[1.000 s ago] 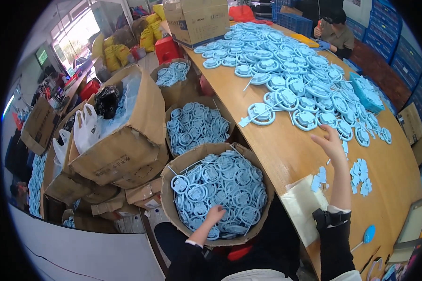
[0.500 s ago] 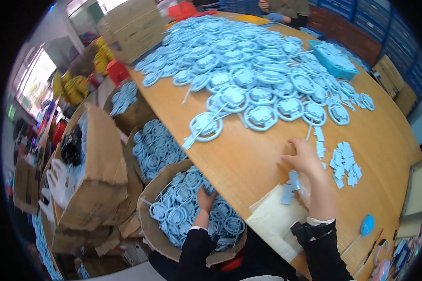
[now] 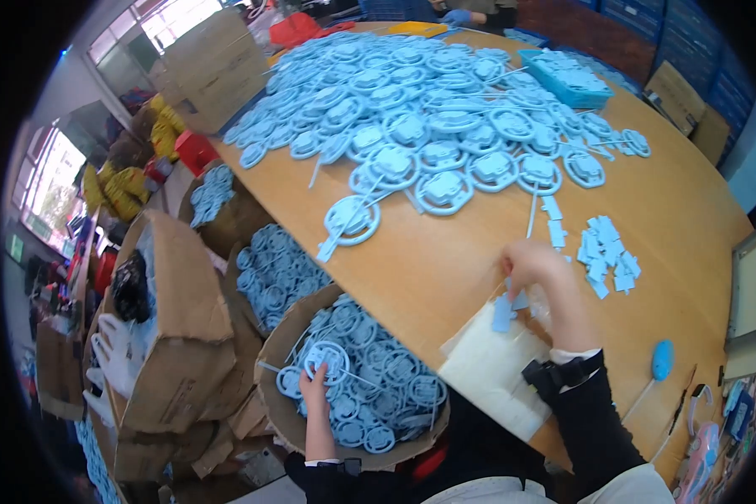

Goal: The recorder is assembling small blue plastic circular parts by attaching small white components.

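Observation:
My left hand (image 3: 313, 391) is closed on the edge of a light-blue plastic ring part (image 3: 327, 363), which has a round hub and a thin stem. It is held above a cardboard box (image 3: 269, 391) filled with similar parts. Over the table, my right hand (image 3: 533, 267) points its fingertips down in a pinch at small flat light-blue plastic pieces (image 3: 501, 314). One piece appears to be between those fingertips, though they are partly blurred. Under the right wrist lies a cream-coloured sheet or pad (image 3: 496, 365).
A large heap of ring parts (image 3: 412, 126) covers the far table, beside a teal basket (image 3: 563, 80). A pile of small flat pieces (image 3: 606, 256) lies right of my right hand. More cartons (image 3: 176, 328) stand at left. Across the table, a person's blue-gloved hand (image 3: 457, 17) shows.
My left hand has come up out of the box, moving left, with a ring part in it. My right hand's fingers have lowered and closed at the small pieces. The view has shifted slightly.

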Demonstrator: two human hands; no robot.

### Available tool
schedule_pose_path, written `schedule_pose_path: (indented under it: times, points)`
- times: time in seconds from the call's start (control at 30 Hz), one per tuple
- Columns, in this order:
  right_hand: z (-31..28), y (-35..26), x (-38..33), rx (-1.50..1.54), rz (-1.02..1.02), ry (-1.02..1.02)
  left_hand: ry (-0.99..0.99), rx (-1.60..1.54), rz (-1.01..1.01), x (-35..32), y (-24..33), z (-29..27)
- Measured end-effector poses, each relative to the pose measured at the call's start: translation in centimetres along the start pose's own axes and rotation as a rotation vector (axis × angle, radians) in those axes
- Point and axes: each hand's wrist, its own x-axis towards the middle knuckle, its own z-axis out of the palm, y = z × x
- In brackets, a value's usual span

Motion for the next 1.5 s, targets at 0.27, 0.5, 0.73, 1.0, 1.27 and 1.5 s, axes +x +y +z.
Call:
schedule_pose_path:
  times: [0.27, 0.5, 0.73, 1.0, 1.27, 1.5]
  points:
    - [-1.5, -1.3, -0.5, -0.111, 0.045, 0.012, -0.322, -0.762, -0.314, -7.9, 3.8, -8.7]
    - [0.3, -2.7, -1.2, -0.238, 0.045, -0.064, -0.235, -1.038, -0.393, -13.6, 0.0, -8.0]
    - [-1.0, -3.6, -2.9, -0.106, 0.175, -0.209, -0.008, -0.888, -0.280, -18.7, 2.9, -3.6]
    - [-1.2, -1.8, -2.2, -0.124, 0.018, 0.161, -0.263, -1.267, -0.347, -16.1, 2.6, -4.9]
    - [-3.5, -9.8, -11.1, 0.520, -0.730, 0.630, -0.250, -0.581, -0.024, -19.3, 5.5, -3.5]
    - [-0.4, -16.5, -16.2, 0.595, -0.997, 0.695, -0.261, -0.463, 0.307, -22.5, 13.3, 3.2]
